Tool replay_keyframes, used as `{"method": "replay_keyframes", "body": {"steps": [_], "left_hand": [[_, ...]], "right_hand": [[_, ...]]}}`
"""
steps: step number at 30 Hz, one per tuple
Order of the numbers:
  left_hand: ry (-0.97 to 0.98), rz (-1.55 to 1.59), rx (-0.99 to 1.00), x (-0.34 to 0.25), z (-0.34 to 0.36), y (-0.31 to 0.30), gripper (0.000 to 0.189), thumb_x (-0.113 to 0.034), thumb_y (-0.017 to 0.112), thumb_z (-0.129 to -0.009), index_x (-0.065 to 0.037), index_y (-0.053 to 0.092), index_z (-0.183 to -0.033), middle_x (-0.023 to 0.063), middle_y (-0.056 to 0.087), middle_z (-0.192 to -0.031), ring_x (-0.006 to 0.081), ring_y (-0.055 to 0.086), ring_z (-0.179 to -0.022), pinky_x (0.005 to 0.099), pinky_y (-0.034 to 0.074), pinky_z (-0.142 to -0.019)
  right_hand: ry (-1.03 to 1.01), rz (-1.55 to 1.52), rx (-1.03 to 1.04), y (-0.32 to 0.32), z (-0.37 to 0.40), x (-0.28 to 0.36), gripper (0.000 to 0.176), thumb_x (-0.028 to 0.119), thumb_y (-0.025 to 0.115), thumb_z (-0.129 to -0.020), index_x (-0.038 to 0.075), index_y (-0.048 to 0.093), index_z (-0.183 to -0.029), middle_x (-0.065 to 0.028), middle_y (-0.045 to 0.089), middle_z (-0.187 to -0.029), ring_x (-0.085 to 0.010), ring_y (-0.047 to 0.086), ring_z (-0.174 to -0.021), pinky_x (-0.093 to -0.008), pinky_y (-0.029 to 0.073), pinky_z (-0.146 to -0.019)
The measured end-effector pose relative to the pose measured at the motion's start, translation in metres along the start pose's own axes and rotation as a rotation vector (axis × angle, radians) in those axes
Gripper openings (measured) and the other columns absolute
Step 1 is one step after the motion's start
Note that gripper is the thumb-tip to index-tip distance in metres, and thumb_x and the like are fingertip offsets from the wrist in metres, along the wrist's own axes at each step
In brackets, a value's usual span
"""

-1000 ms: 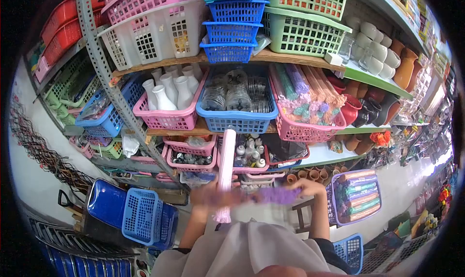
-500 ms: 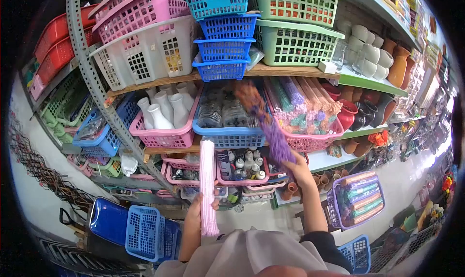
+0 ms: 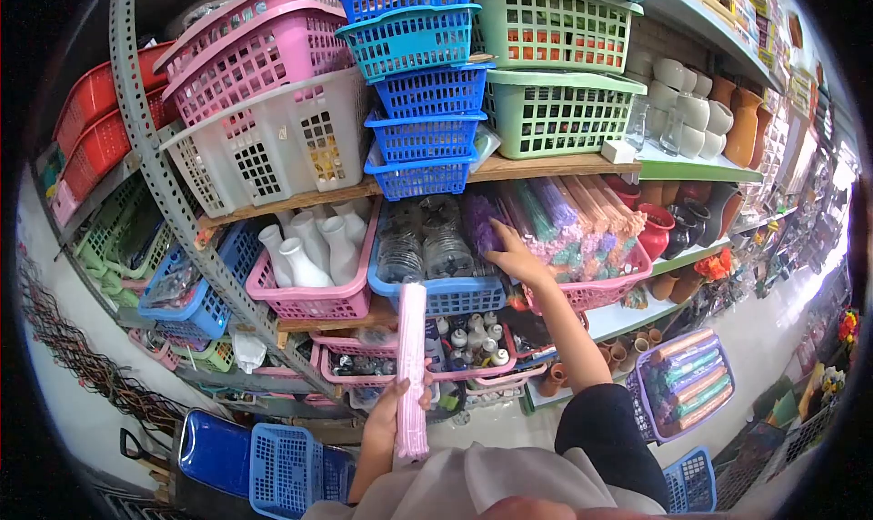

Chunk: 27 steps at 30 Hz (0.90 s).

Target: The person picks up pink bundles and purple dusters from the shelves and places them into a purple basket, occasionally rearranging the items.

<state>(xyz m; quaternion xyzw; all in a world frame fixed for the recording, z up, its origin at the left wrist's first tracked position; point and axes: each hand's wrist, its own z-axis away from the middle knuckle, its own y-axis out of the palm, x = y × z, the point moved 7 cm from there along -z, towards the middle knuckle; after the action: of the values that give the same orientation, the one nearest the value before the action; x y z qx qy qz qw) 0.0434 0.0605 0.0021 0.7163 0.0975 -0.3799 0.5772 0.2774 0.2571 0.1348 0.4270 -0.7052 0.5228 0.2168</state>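
My left hand [image 3: 389, 409] is closed around a long pink-and-white bundle [image 3: 412, 365], held upright in front of my body. My right hand [image 3: 515, 254] reaches into the blue basket [image 3: 446, 300] on the middle shelf. Its fingers are on a purple bundle [image 3: 482, 218] that stands at the basket's right side; the bundle's far end is shaded by the shelf above. Beside it in that basket lie stacks of round clear-and-dark discs [image 3: 446, 242]. To the right, a pink basket [image 3: 605, 292] holds wrapped bundles in purple, green and peach [image 3: 582, 215].
White vases [image 3: 314, 247] stand in a pink basket on the left. Stacked blue baskets [image 3: 427, 138] and green baskets [image 3: 564, 111] fill the shelf above. Bottles [image 3: 473, 338] sit below. A lilac basket [image 3: 682, 383] of bundles is low right. A metal post [image 3: 155, 147] rises at left.
My right hand has moved up and inward with the purple bundle, which went from hanging in front of the shelf into the blue basket. The left hand still holds the pink-and-white bundle.
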Motion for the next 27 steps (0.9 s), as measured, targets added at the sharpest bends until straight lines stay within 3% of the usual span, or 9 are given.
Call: {"method": "replay_keyframes", "body": {"steps": [9,13,15,16,19,21,22,23,27], "left_hand": [[-0.119,-0.121,0.067,-0.028,-0.022,0.028,0.068,-0.032,0.064,-0.081,0.002,0.032,-0.13,0.0073,0.051,-0.093,0.0137,0.052,-0.071,0.0265,0.045,-0.062],[-0.112,-0.705,0.235,-0.056,-0.052,0.076,0.068,-0.033,0.067,-0.078,-0.001,0.035,-0.129,0.0096,0.054,-0.1,0.0174,0.058,-0.084,0.0303,0.047,-0.073],[-0.085,-0.942,0.299,-0.071,-0.066,0.11,0.067,-0.032,0.068,-0.077,-0.004,0.037,-0.129,0.0109,0.055,-0.104,0.0188,0.059,-0.09,0.0316,0.047,-0.078],[-0.042,-1.264,0.384,-0.075,-0.072,0.129,0.066,-0.03,0.069,-0.075,-0.007,0.038,-0.129,0.0115,0.055,-0.108,0.0211,0.059,-0.094,0.0322,0.046,-0.081],[0.228,-1.636,0.577,-0.077,-0.091,0.182,0.057,-0.014,0.067,-0.07,-0.007,0.046,-0.122,0.0091,0.057,-0.096,0.0242,0.059,-0.084,0.0345,0.047,-0.075],[0.403,-1.805,0.777,-0.071,-0.103,0.211,0.06,-0.012,0.067,-0.064,-0.01,0.048,-0.12,0.009,0.056,-0.093,0.0287,0.057,-0.085,0.0376,0.046,-0.075],[0.525,-1.848,0.82,-0.069,-0.108,0.224,0.06,-0.012,0.068,-0.062,-0.012,0.049,-0.119,0.0075,0.055,-0.093,0.0271,0.055,-0.089,0.037,0.042,-0.076],[0.533,-1.839,0.834,-0.067,-0.115,0.235,0.06,-0.012,0.068,-0.062,-0.012,0.049,-0.119,0.0075,0.055,-0.093,0.0271,0.055,-0.089,0.037,0.042,-0.076],[0.712,-1.985,0.958,-0.043,-0.14,0.269,0.06,-0.015,0.069,-0.062,-0.013,0.051,-0.119,0.0029,0.055,-0.099,0.0205,0.053,-0.096,0.034,0.038,-0.08]], "right_hand": [[-0.117,0.013,-0.102,-0.021,0.028,0.005,0.041,0.02,0.055,-0.082,0.003,0.051,-0.12,-0.0183,0.048,-0.122,-0.0281,0.041,-0.119,-0.0353,0.03,-0.101],[-0.137,-0.064,-0.111,-0.054,0.059,0.042,0.033,0.021,0.048,-0.087,0.003,0.055,-0.114,-0.0163,0.054,-0.116,-0.0244,0.052,-0.107,-0.0336,0.039,-0.093],[0.334,-0.483,0.137,-0.05,0.085,0.024,0.039,0.035,0.043,-0.091,0.003,0.06,-0.105,-0.0094,0.062,-0.085,-0.0187,0.059,-0.084,-0.0307,0.045,-0.079],[0.139,-0.678,0.217,-0.047,0.087,0.047,0.052,0.046,0.034,-0.093,0.003,0.06,-0.106,-0.0068,0.063,-0.078,-0.0146,0.06,-0.074,-0.0284,0.048,-0.072],[0.382,-1.084,0.644,-0.035,0.125,0.049,0.071,0.06,0.042,-0.084,-0.001,0.048,-0.119,-0.0166,0.055,-0.113,-0.0211,0.058,-0.091,-0.0307,0.048,-0.075],[0.463,-0.964,0.559,-0.056,0.148,0.07,0.073,0.059,0.043,-0.084,0.0,0.041,-0.126,-0.0189,0.048,-0.122,-0.0249,0.055,-0.099,-0.0331,0.049,-0.073],[0.459,-1.037,0.645,-0.058,0.155,0.056,0.075,0.056,0.046,-0.083,0.002,0.033,-0.132,-0.0199,0.046,-0.124,-0.0295,0.057,-0.097,-0.0351,0.05,-0.071],[0.442,-1.127,0.713,-0.063,0.162,0.06,0.072,0.052,0.048,-0.084,0.009,0.026,-0.136,-0.0206,0.048,-0.121,-0.0202,0.061,-0.078,-0.0273,0.052,-0.06],[0.334,-1.116,0.595,-0.104,0.172,0.065,0.072,0.031,0.056,-0.081,0.003,0.02,-0.138,-0.0214,0.047,-0.12,-0.0242,0.061,-0.075,-0.0331,0.053,-0.063]]}}
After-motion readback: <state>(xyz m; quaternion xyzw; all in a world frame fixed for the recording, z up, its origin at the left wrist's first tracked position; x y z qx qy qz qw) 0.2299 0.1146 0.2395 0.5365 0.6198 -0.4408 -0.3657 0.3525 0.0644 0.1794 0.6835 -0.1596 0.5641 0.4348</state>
